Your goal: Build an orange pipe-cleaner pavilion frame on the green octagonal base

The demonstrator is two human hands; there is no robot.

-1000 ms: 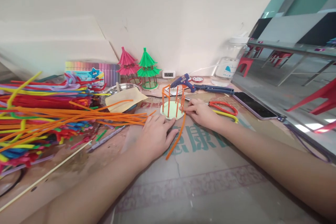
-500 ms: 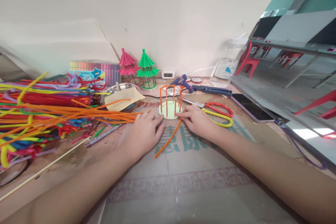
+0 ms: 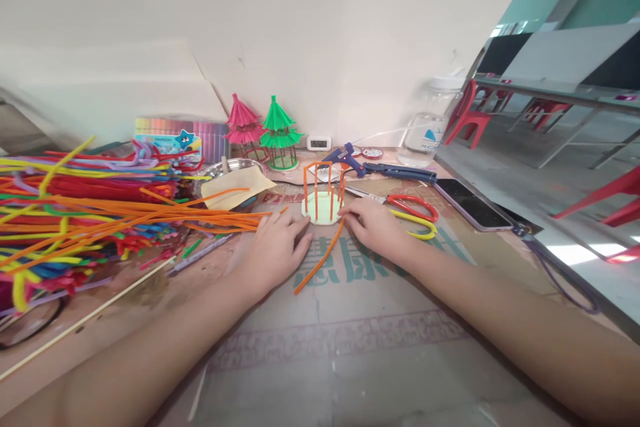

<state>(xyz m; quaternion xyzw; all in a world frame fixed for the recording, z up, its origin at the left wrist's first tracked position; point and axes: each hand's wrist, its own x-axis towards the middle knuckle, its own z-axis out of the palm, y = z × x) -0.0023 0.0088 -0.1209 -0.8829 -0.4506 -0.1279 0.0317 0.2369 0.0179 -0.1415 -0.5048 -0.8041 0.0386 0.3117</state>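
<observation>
Left hand (image 3: 279, 245) half open, palm down, nothing visibly gripped, fingers near green disc's (image 3: 324, 211) left rim. Right hand (image 3: 373, 223) fingers bunched at right rim; can't tell if pinching. Disc lies just ahead, between them, orange posts (image 3: 316, 197) upright. Loose orange strip (image 3: 325, 256) slants near-left from right fingertips, the closer hand.

Posts (image 3: 317, 203) stand on a disc (image 3: 324, 211). Left of the disc lie stems (image 3: 220, 217), right of it scissors (image 3: 400, 198), behind it a glue gun (image 3: 347, 155).
</observation>
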